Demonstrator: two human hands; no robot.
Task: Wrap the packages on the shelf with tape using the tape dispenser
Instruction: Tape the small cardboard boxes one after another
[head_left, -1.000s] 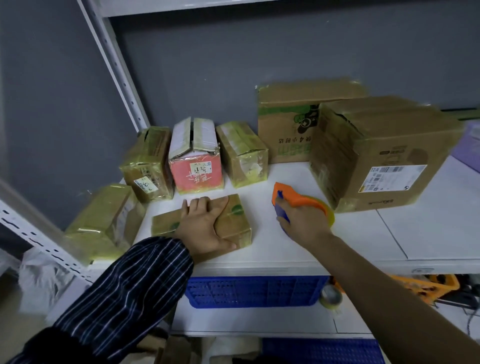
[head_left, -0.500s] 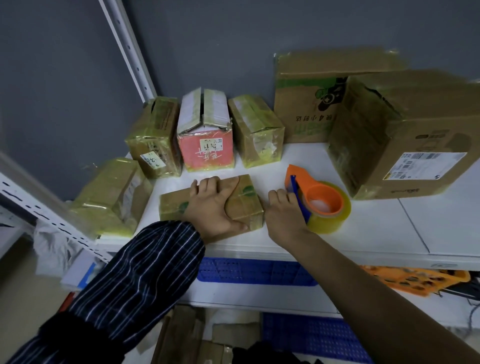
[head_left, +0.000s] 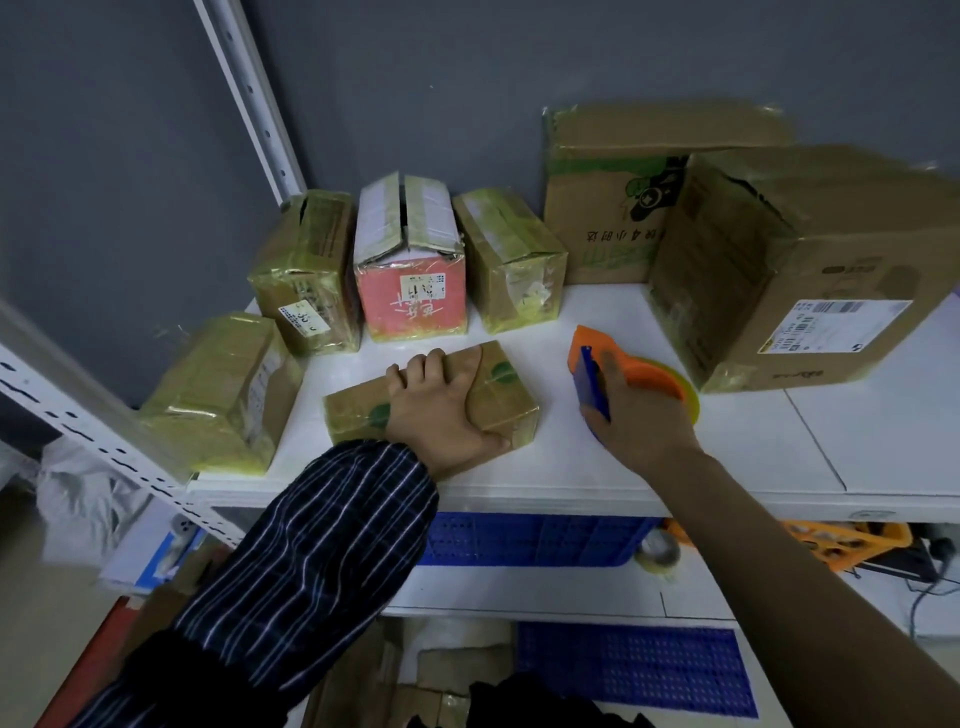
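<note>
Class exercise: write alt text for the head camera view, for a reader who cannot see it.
A person's left hand presses down on a small flat box on a white shelf, while the right hand grips an orange tape dispenser. Taped cardboard packages stand behind them.

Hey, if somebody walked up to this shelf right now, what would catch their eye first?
Most likely the bright orange tape dispenser gripped by the right hand on the white shelf, in front of a big cardboard box. Next, the left hand pressing flat on a small tape-wrapped package near the front edge. Behind it, a red-fronted box stands out in the row of yellowish wrapped parcels.
</note>
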